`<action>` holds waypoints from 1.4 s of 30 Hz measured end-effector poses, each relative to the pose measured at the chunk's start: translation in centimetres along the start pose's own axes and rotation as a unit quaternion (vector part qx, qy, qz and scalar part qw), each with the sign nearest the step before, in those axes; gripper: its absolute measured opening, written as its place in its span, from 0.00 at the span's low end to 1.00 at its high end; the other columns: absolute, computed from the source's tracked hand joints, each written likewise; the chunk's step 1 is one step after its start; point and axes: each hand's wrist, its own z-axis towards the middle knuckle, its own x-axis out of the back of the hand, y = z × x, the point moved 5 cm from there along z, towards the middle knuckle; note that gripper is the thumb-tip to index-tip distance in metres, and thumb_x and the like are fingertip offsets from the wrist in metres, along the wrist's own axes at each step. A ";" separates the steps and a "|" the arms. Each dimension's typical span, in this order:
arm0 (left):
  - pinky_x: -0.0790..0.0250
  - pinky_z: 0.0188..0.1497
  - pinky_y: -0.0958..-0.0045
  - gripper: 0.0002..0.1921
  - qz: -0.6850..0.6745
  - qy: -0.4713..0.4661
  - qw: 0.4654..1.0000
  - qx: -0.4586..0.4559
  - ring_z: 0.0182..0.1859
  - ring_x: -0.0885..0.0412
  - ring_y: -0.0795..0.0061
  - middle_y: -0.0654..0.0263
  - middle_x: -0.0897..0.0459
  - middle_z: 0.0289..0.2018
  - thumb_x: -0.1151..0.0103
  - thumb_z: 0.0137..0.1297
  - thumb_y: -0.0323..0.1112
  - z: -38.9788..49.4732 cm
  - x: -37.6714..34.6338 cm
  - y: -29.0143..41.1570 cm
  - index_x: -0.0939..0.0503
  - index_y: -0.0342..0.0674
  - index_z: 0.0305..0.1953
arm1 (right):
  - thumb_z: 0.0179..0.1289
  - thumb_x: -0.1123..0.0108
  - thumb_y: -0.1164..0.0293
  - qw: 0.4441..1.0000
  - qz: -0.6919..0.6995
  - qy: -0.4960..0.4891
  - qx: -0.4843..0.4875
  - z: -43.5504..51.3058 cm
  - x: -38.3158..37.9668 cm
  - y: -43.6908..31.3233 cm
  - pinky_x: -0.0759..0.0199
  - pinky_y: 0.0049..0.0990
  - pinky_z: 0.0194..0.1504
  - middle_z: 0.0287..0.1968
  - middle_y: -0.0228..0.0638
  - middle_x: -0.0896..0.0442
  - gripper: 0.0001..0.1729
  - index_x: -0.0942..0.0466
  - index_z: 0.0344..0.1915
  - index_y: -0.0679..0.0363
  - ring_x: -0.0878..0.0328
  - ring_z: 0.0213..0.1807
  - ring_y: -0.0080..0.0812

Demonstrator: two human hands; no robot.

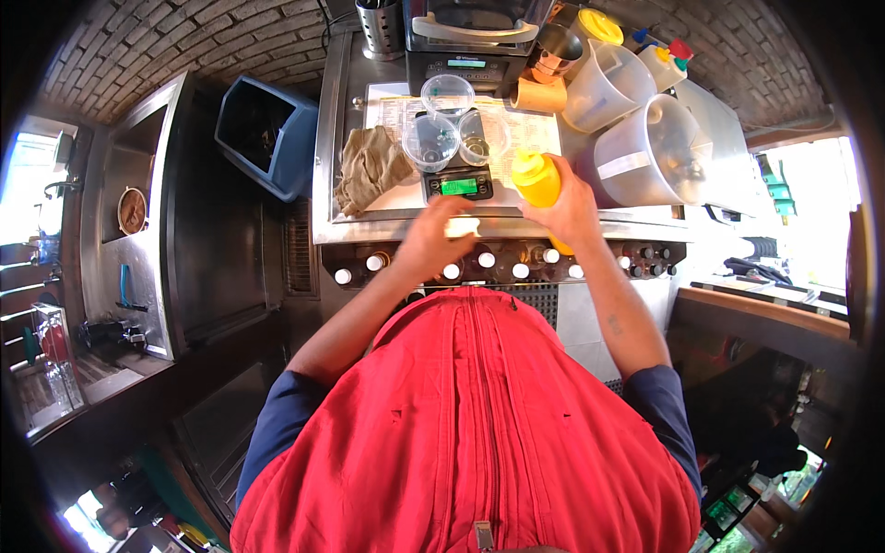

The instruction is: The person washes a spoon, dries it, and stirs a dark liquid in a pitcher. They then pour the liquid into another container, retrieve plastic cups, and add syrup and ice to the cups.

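My right hand [572, 207] is closed around a yellow plastic squeeze bottle [536, 178], held upright over the near right part of the counter. Just in front of a digital scale [460, 185] with a lit green display is my left hand [437, 238], blurred, with a small pale yellow thing [462, 226] at its fingers; what it is cannot be told. Clear plastic cups stand together on and about the scale: one at the left [430, 142], one at the right [476, 146] and one behind [448, 95]. A crumpled brown cloth [372, 169] lies left of them.
Large translucent pitchers [650, 148] stand at the right. Behind the cups is a blender [470, 66], with a perforated metal holder [379, 31] at its left. Printed sheets [394, 104] lie under the cups. White-capped bottles [487, 260] line the rack below the counter's front edge. A blue bin [294, 148] stands left.
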 end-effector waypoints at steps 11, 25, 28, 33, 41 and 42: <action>0.31 0.56 0.55 0.06 0.246 0.242 0.938 0.037 0.50 0.21 0.55 0.59 0.19 0.43 0.40 0.66 0.29 -2.1 9.0 -11.3 0.20 0.41 0.43 | 0.44 0.27 0.61 0.962 -0.233 -0.141 0.002 4.8 0.9 0.5 0.21 0.46 0.50 0.44 0.49 0.13 0.38 0.26 0.58 0.57 0.15 0.46 0.54; 0.33 0.56 0.56 0.06 0.254 0.242 0.936 0.041 0.50 0.22 0.57 0.62 0.20 0.43 0.41 0.66 0.30 -2.4 8.7 -11.6 0.21 0.43 0.43 | 0.47 0.22 0.61 0.928 -0.323 -0.189 0.008 6.2 1.8 -1.0 0.22 0.44 0.51 0.40 0.51 0.12 0.37 0.23 0.57 0.62 0.14 0.46 0.52; 0.33 0.57 0.56 0.06 0.251 0.244 0.936 0.039 0.51 0.22 0.57 0.62 0.20 0.43 0.41 0.66 0.30 -2.4 8.7 -11.6 0.21 0.43 0.43 | 0.49 0.21 0.61 0.925 -0.328 -0.194 0.002 6.2 2.1 -1.3 0.23 0.44 0.52 0.41 0.51 0.12 0.37 0.23 0.58 0.63 0.14 0.47 0.52; 0.33 0.57 0.56 0.06 0.253 0.243 0.936 0.037 0.51 0.22 0.57 0.62 0.20 0.43 0.41 0.67 0.30 -2.4 8.7 -11.6 0.21 0.43 0.44 | 0.49 0.21 0.62 0.928 -0.319 -0.193 -0.002 6.1 2.3 -1.5 0.23 0.45 0.52 0.41 0.51 0.12 0.37 0.23 0.59 0.63 0.14 0.48 0.52; 0.33 0.56 0.56 0.06 0.251 0.238 0.937 0.053 0.51 0.22 0.57 0.62 0.20 0.43 0.42 0.67 0.31 -2.4 8.7 -11.8 0.21 0.43 0.44 | 0.43 0.20 0.55 0.952 -0.252 -0.165 -0.047 5.8 1.7 -0.1 0.23 0.44 0.53 0.45 0.51 0.12 0.42 0.23 0.58 0.60 0.15 0.49 0.53; 0.33 0.56 0.56 0.06 0.251 0.238 0.937 0.054 0.51 0.22 0.57 0.62 0.20 0.43 0.42 0.68 0.31 -2.3 8.7 -11.8 0.21 0.43 0.44 | 0.42 0.20 0.54 0.959 -0.234 -0.153 -0.049 5.6 1.4 0.2 0.23 0.44 0.53 0.46 0.51 0.12 0.42 0.23 0.58 0.60 0.15 0.49 0.53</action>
